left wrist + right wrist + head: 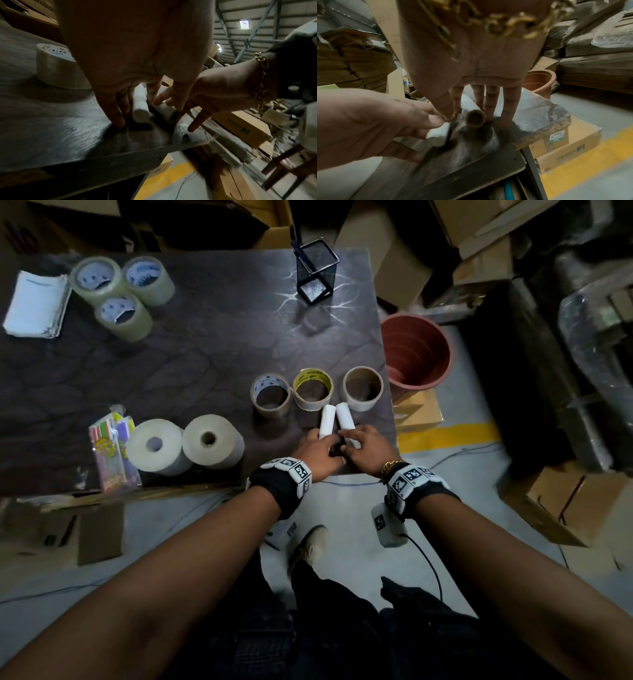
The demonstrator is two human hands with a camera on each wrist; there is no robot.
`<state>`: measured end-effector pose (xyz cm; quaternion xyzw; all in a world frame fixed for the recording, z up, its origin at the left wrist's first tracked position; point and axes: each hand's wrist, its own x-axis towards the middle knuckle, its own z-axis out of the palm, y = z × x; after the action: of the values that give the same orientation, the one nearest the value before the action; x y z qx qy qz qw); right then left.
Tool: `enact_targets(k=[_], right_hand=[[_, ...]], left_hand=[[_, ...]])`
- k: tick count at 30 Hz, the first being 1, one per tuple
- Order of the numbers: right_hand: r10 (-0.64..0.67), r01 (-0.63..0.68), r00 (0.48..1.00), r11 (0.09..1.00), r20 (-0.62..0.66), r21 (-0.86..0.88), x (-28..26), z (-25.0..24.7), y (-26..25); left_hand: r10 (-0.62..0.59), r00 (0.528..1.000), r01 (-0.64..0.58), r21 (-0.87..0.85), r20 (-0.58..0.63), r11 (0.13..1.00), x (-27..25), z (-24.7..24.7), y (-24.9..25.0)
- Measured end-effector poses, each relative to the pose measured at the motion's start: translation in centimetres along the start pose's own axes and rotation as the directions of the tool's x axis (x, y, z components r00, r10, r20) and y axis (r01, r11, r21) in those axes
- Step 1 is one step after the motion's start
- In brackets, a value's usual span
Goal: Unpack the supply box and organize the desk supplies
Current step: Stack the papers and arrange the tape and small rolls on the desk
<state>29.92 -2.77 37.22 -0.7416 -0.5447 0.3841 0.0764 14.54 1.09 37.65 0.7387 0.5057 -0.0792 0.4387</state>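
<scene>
Two small white paper rolls lie side by side at the near right corner of the dark table [205,354]. My left hand [318,451] grips the left white roll [327,419] [139,108], with fingers down either side of it and tips on the tabletop. Beside it, my right hand [364,446] holds the right white roll [345,416] [467,102] between thumb and fingers; the roll's open brown core faces me. The two rolls almost touch. Just behind them stand three part-used tape rolls [312,388] in a row.
Two large paper rolls [185,445] and coloured packets [111,450] sit near the front left. Three clear tape rolls [120,289] and a white paper stack [36,302] are far left. A mesh pen holder [317,273] stands at the back. A terracotta bin [416,352] and cardboard boxes crowd the right.
</scene>
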Motion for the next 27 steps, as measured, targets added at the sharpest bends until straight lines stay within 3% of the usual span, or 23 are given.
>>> enact_targets(k=[4,8,12,14,17,19,21,24,27], right_hand=[[-0.014,0.013,1.0,0.999,-0.002,-0.032,-0.3,-0.5,0.3],[-0.055,0.054,0.994,0.999,-0.092,-0.008,-1.4,-1.0,1.1],[-0.106,0.114,0.984,0.992,-0.142,0.056,-1.0,-1.1,-0.7],[-0.165,0.175,0.976,0.983,-0.14,0.058,-0.1,-0.6,-3.1],[-0.296,0.293,0.945,0.955,-0.138,-0.045,1.1,1.0,-8.3],[-0.379,0.37,0.916,0.925,-0.132,-0.09,1.7,2.5,-12.2],[-0.428,0.418,0.9,0.901,-0.079,-0.112,1.9,4.3,-16.0],[-0.429,0.427,0.903,0.894,0.015,-0.138,2.4,6.8,-20.0],[-0.378,0.384,0.923,0.911,0.065,-0.153,2.8,8.4,-21.7]], left_hand=[[-0.017,1.0,0.017,0.049,0.004,0.999,0.6,-0.2,-0.3],[0.015,0.999,-0.014,0.025,-0.047,1.0,-0.7,-1.1,-1.6],[0.106,0.971,-0.106,0.012,-0.215,0.994,-3.0,-3.5,-3.7],[0.139,0.925,-0.142,0.018,-0.354,0.99,-4.5,-5.3,-5.4],[0.146,0.812,-0.111,0.096,-0.565,0.989,-7.0,-8.3,-8.8],[0.089,0.746,0.003,0.138,-0.659,0.99,-8.5,-10.3,-11.8],[-0.018,0.719,0.15,0.13,-0.695,0.98,-10.0,-12.0,-15.1],[-0.184,0.758,0.319,0.11,-0.625,0.941,-11.1,-13.8,-19.4],[-0.272,0.885,0.336,0.112,-0.379,0.935,-10.4,-15.1,-21.8]])
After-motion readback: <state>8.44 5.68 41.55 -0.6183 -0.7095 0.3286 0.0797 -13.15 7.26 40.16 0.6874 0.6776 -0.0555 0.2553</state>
